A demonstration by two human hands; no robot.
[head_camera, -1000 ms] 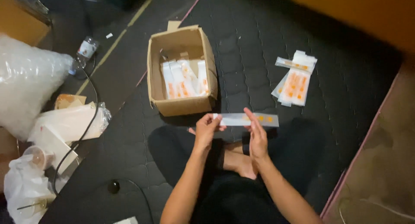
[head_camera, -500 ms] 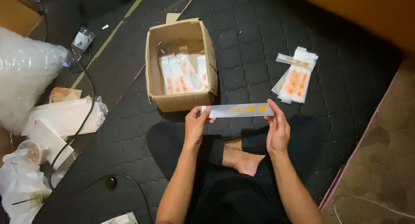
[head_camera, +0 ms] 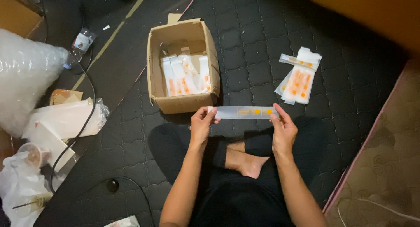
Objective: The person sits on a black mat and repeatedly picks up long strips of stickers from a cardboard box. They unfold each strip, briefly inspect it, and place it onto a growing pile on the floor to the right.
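Observation:
I hold a long, narrow clear plastic packet (head_camera: 243,112) with orange print stretched level between both hands, above my crossed legs. My left hand (head_camera: 202,127) pinches its left end. At the other end, my right hand (head_camera: 283,130) pinches it between thumb and fingers. Just beyond the packet stands an open cardboard box (head_camera: 180,102) with several similar white and orange packets inside. A small pile of the same packets (head_camera: 298,76) lies on the dark quilted mat to the right.
A big bubble-wrap bundle (head_camera: 24,78), plastic bags and paper (head_camera: 65,117), a plastic cup (head_camera: 33,153), a bottle (head_camera: 81,42) and a black cable (head_camera: 85,122) crowd the left side. A patterned rug (head_camera: 385,165) edges the right.
The packet was folded short between my hands a second ago. My hands have moved apart and it now lies stretched out to full length.

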